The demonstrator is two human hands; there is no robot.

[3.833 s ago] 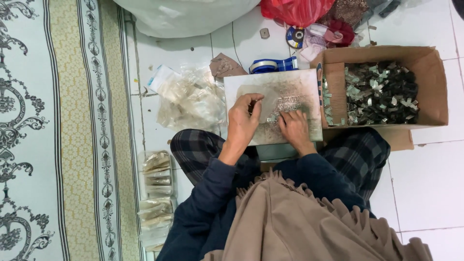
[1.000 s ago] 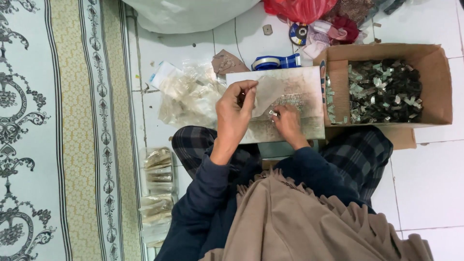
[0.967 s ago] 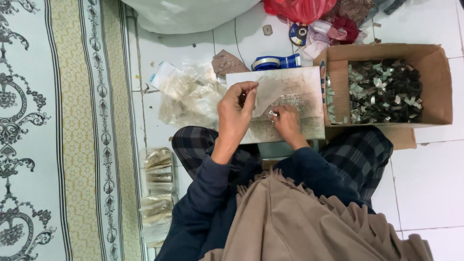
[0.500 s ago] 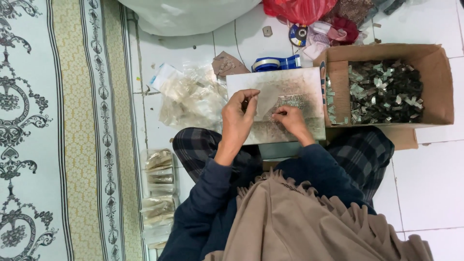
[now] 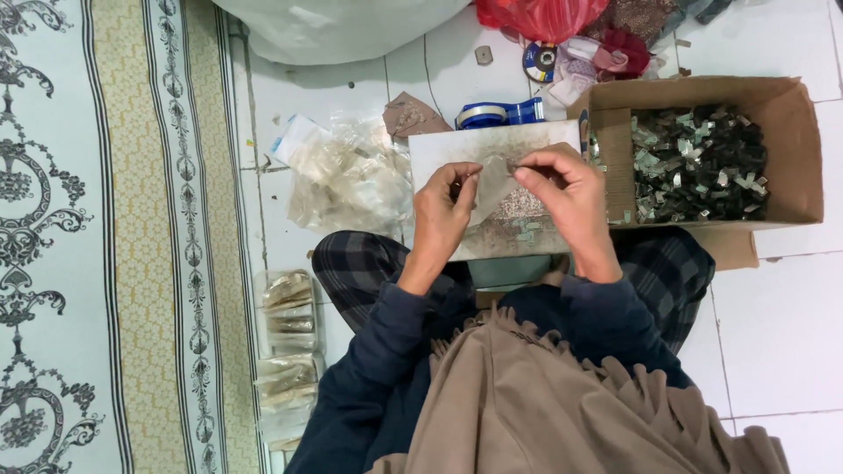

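Lifted off the grey board (image 5: 527, 250) since the earlier frame, a small clear plastic bag (image 5: 493, 180) is pinched between left hand (image 5: 442, 213) and right hand (image 5: 571, 189), both grips narrow on its top edge, its length hanging toward the lap, beside the cardboard box (image 5: 790, 132).

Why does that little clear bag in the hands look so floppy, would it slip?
The small clear bag probably bends easily: it sags between the left hand and right hand, which pinch its edges. It looks thin and see-through, so likely very light. Its shiny plastic may be a bit slippery, which could be why both hands hold it.
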